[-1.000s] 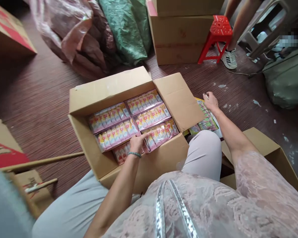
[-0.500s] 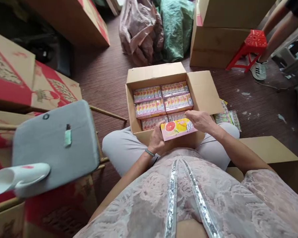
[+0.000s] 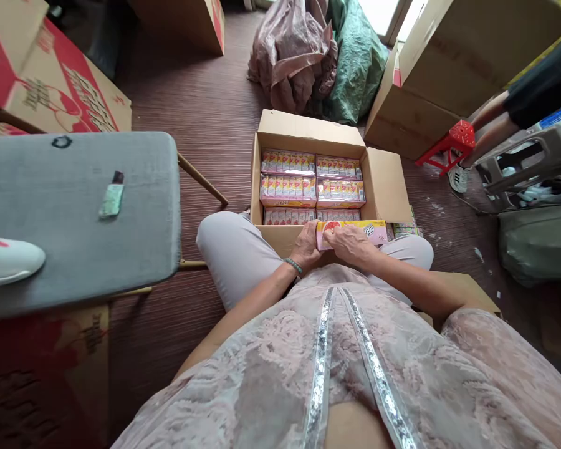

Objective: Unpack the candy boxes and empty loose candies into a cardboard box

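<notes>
Both hands now meet on one half

The open carton (image 3: 311, 128) stands in front of the person, rows of wrapped packs (image 3: 287, 186) inside it. One yellow-and-pink pack (image 3: 377, 234) is held up at the carton's near edge, its long printed side showing. The left hand (image 3: 306, 245) is closed round that pack's left end. The right hand (image 3: 354, 244), at the right end half a second ago, now lies over the fruit print, fingers bent; whether they pinch anything, I cannot tell. The handling thus seems to centre on the left half
</notes>
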{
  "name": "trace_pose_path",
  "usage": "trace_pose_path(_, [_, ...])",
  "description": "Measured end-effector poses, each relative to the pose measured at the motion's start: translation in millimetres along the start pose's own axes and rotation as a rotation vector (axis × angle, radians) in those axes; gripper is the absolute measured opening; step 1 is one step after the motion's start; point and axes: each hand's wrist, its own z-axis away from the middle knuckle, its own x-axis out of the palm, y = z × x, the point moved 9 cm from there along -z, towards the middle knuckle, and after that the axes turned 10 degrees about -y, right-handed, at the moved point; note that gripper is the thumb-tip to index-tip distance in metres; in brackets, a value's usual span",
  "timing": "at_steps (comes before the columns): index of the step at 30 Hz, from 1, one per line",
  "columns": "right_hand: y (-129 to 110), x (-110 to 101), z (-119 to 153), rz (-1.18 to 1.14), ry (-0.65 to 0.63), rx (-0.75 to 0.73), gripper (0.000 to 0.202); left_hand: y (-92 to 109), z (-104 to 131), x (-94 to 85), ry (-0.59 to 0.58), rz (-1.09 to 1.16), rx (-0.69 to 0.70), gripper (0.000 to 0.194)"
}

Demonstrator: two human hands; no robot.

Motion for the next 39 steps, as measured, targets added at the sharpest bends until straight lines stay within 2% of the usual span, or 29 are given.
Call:
trace_pose_path(3, [6.2,2.1,2.2,0.016,-0.016,0.029,0.041,3.9,0.0,-0.4,-0.016,-0.025,0.060,0.055])
trace_pose_path(5, [26.5,6.5,8.2,0.033,-0.016,0.076,0.043,1.2,0.7,-6.0,0.002,-0.030,0.066,0.056])
trace_pose_path(10, [120.4,41.7,34.4,0.061,-0.101,0.308,0.042,-13.3,2.3,-18.2,0.059,-0.049,0.064,0.065])
trace_pose_path(13, [160.2,65.1,46.9,0.025,-0.121,0.360,0.042,-17.9,3.1,-18.9,0.074,-0.059,0.068,0.066])
trace_pose_path(16, [179.1,77.0,55.1,-0.075,-0.103,0.361,0.038,-23.1,5.0,-19.8,0.072,-0.046,0.022,0.065])
trace_pose_path(19, [193.7,65.5,68.4,-0.155,0.040,0.484,0.039,-32.9,6.7,-21.5,0.051,-0.020,-0.091,0.068])
trace_pose_path(21, [188.1,49.1,73.9,-0.182,0.200,0.517,0.041,-36.2,6.4,-21.7,0.038,-0.008,-0.132,0.071])
trace_pose_path(23, [160.7,37.1,64.6,-0.201,0.302,0.401,0.050,-35.9,4.5,-19.8,0.020,-0.007,-0.131,0.072])
trace_pose_path(26, [104.8,34.7,29.4,-0.205,0.290,0.135,0.089,-34.2,0.8,-15.4,-0.016,-0.031,-0.109,0.073])
trace_pose_path(28, [87.4,39.1,7.1,-0.231,0.248,0.080,0.086,-34.4,-2.0,-13.8,-0.052,-0.043,-0.102,0.075])
trace_pose_path(30, [91.7,42.7,-3.5,-0.294,0.238,0.109,0.071,-33.3,-5.7,-15.1,-0.084,-0.049,-0.082,0.084])
trace_pose_path(32, [114.1,43.4,1.8,-0.362,0.279,0.192,0.064,-30.7,-10.3,-20.8,-0.082,-0.070,-0.052,0.096])
trace_pose_path(34, [153.8,43.9,21.3,-0.413,0.350,0.338,0.063,-30.5,-15.1,-29.6,-0.043,-0.120,-0.034,0.098])
trace_pose_path(37, [236.4,50.7,68.5,-0.461,0.494,0.629,0.067,-43.0,-21.6,-39.2,-0.014,-0.224,-0.067,0.084])
trace_pose_path(39, [296.6,67.0,104.8,-0.487,0.569,0.838,0.068,-60.3,-24.2,-42.5,-0.028,-0.293,-0.131,0.078])
